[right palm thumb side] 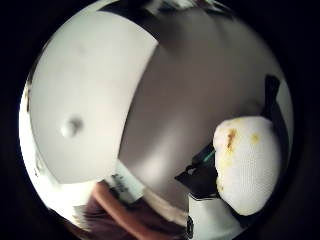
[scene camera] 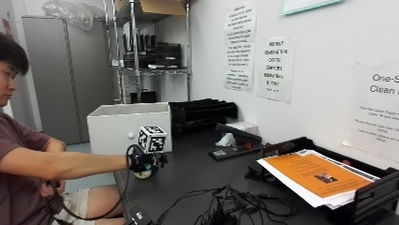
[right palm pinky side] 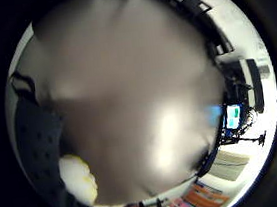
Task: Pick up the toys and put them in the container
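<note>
A small white toy (scene camera: pixel 144 175) with yellow patches sits low over the dark table (scene camera: pixel 199 173), near its front left edge. My gloved right hand (scene camera: pixel 143 162) is on top of it, fingers curled round it. The thumb side palm view shows the white toy (right palm thumb side: pixel 247 167) close to the palm, beside the glove's black straps. In the little finger side palm view the toy (right palm pinky side: pixel 79 179) shows at the picture's edge over the table. The white box container (scene camera: pixel 128 125) stands just behind the hand, and its wall (right palm thumb side: pixel 85 80) with a round knob looms close.
Black letter trays (scene camera: pixel 203 111) stand behind the container by the wall. A stack of papers with an orange sheet (scene camera: pixel 314 177) lies in a tray at the right. A tangle of black cables (scene camera: pixel 231 204) covers the front middle. Small items (scene camera: pixel 227 143) lie mid-table.
</note>
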`<control>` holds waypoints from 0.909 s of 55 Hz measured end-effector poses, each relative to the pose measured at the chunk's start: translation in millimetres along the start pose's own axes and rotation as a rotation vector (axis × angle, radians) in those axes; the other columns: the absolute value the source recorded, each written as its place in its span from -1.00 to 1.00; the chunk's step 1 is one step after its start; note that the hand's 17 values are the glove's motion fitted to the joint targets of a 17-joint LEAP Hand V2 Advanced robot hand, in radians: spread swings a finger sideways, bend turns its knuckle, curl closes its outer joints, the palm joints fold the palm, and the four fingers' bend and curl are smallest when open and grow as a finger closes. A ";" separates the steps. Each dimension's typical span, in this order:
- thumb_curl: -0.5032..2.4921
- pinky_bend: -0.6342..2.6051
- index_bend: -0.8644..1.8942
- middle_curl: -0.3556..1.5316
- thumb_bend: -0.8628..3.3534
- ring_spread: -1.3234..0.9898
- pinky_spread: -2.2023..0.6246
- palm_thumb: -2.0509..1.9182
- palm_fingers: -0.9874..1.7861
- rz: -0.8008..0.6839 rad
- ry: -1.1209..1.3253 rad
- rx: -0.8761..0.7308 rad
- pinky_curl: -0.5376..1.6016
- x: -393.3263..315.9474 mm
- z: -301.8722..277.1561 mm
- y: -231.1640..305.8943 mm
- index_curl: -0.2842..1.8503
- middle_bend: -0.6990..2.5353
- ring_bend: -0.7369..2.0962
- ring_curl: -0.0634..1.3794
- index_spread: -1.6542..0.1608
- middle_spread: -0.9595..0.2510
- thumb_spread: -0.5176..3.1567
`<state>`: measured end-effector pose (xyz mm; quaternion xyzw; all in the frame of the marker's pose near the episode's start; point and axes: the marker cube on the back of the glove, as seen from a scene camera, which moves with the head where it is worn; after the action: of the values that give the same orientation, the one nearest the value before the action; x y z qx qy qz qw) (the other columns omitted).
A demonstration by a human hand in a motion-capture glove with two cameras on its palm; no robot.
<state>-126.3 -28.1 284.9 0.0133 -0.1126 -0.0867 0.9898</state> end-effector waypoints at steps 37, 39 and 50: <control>-0.15 0.14 0.36 0.17 -0.57 -0.14 0.27 0.31 0.49 -0.149 0.158 0.223 0.10 -157.3 -322.4 -19.1 -0.05 0.24 0.56 0.09 0.58 0.33 -0.35; -0.14 0.14 0.36 0.17 -0.57 -0.14 0.26 0.31 0.48 -0.162 0.161 0.231 0.10 -168.1 -327.0 -22.0 -0.04 0.25 0.56 0.09 0.59 0.34 -0.35; -0.10 0.14 0.34 0.19 -0.58 -0.14 0.26 0.31 0.47 -0.281 0.151 0.250 0.12 -264.9 -323.8 -48.4 0.03 0.25 0.57 0.09 0.60 0.36 -0.37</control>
<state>-315.8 -27.4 -91.3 0.1579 -0.0449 -0.2080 0.9643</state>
